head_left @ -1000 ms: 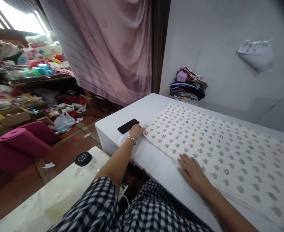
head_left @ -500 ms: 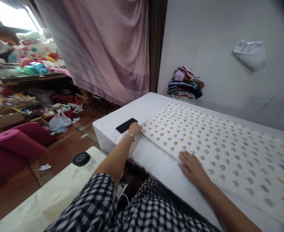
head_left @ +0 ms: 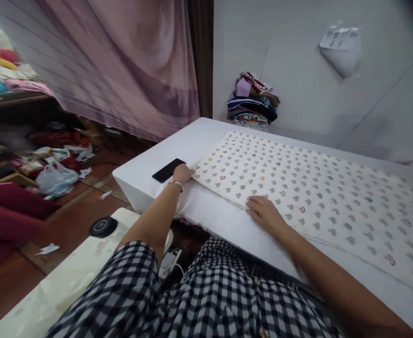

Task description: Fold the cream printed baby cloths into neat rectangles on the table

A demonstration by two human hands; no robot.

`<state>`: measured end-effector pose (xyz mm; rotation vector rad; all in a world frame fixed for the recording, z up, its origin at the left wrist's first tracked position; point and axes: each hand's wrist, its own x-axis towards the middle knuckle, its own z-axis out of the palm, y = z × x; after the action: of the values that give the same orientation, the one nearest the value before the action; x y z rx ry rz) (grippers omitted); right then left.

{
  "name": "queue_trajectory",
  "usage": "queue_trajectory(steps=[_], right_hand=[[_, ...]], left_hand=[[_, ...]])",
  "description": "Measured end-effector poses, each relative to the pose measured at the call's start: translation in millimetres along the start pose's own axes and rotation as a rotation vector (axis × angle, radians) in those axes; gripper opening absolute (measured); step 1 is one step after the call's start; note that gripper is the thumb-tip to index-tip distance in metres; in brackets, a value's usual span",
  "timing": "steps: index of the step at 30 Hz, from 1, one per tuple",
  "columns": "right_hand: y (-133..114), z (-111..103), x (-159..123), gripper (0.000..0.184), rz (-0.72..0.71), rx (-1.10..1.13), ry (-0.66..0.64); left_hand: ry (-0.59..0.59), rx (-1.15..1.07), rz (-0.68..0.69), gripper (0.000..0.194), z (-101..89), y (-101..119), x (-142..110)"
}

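Observation:
A white cloth printed with grey and coloured shapes lies flat on a white-covered table. At its near left corner, my left hand has its fingers closed on the cloth. A bracelet circles that wrist. My right hand rests on the near edge of the cloth, palm down, with its fingers stretched out; its thumb is hard to make out. Just beyond my left hand lies a black phone-like slab.
A pale side table with a round black object stands at my left. Folded clothes are stacked by the wall behind the table. A pink curtain hangs at the back. Bags and pink rolls clutter the floor.
My view has turned right, so the scene sits further left and higher. The fingers of my right hand are closer together. My left hand stays at the cloth's corner.

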<state>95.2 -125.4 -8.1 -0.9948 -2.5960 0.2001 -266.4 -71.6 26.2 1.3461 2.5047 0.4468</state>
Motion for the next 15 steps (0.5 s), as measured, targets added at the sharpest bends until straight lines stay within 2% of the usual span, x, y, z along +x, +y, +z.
queue_trajectory(steps=[5, 9, 12, 15], right_hand=[[-9, -2, 4, 0.023, -0.007, -0.08, 0.001], [-9, -6, -5, 0.024, 0.025, -0.134, -0.011], [5, -15, -28, 0.027, 0.04, -0.133, 0.017], [27, -33, -71, 0.028, 0.071, -0.129, 0.052]], left_hand=[[0.083, 0.056, 0.02, 0.031, 0.7, 0, -7], [0.124, 0.102, 0.044, 0.034, 4.9, -2, -9], [0.123, 0.088, 0.035, 0.039, 6.6, -3, -10], [0.12, 0.074, 0.014, 0.042, 4.9, -2, -8]])
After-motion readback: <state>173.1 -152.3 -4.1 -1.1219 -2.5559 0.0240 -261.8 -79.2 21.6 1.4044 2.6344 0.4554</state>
